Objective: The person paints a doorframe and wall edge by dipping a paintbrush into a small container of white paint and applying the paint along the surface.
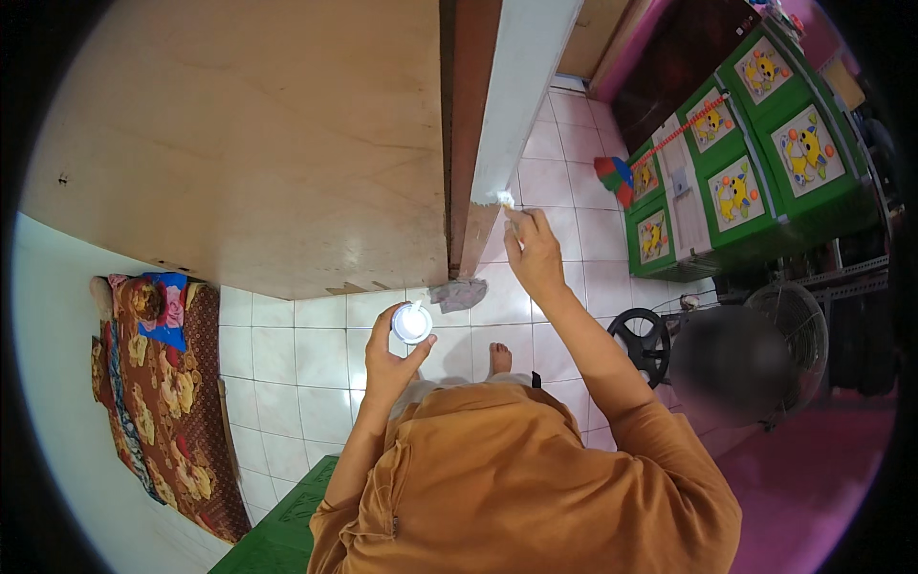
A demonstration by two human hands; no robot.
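The right hand (534,256) pinches a small white wad (505,199), partly hidden by its fingertips, against a white door frame edge (521,105). The left hand (390,356) curls its fingers around a small round white tub (412,323). Below the fingers lies a pale tiled floor (287,364); a green cabinet (746,163) stands beyond.

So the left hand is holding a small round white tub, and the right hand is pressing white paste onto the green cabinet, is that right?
Not quite. The head view shows the right hand pressing the white paste onto the edge of the door frame, not the green cabinet, which stands apart across the tiled floor. The left hand does hold the small round white tub.
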